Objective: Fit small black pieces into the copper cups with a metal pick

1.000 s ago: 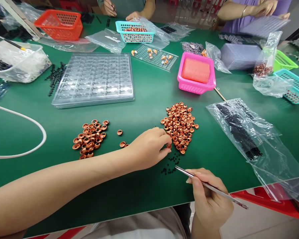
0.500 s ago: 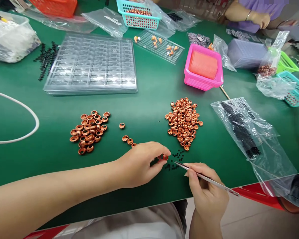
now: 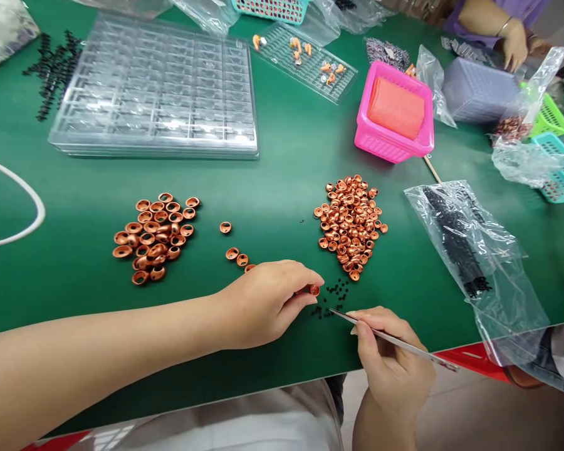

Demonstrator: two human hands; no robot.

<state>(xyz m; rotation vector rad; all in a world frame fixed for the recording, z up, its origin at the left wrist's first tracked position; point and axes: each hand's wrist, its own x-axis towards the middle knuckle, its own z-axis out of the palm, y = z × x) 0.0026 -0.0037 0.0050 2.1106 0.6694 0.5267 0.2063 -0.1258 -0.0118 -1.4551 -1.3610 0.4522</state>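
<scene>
My left hand [image 3: 272,300] pinches a small copper-coloured cup [image 3: 314,290] between thumb and fingertips, its hollow side showing. In my right hand [image 3: 395,357] is a pair of metal tweezers [image 3: 390,337], held like a pen. Their tips point left, at the scattered tiny black pieces [image 3: 341,289] on the table beside the cup. Whether the tips grip a piece is too small to tell. A dense pile of copper-coloured cups [image 3: 352,219] lies beyond the black pieces. To the left are a looser group of such cups [image 3: 157,235] and several single ones [image 3: 225,227], one partly behind my left hand.
Stacked clear plastic trays [image 3: 164,88] stand at the back left, near black strips [image 3: 54,69]. Behind the cup pile is a pink basket [image 3: 395,144] with a red-orange block. A plastic bag [image 3: 502,263] of black strips lies right. A co-worker's hand [image 3: 514,45] shows far right.
The view has shifted, so the far objects sit higher in it. The tweezer tips have come down slightly, closer to the black pieces. My left hand keeps its pinch on the cup.
</scene>
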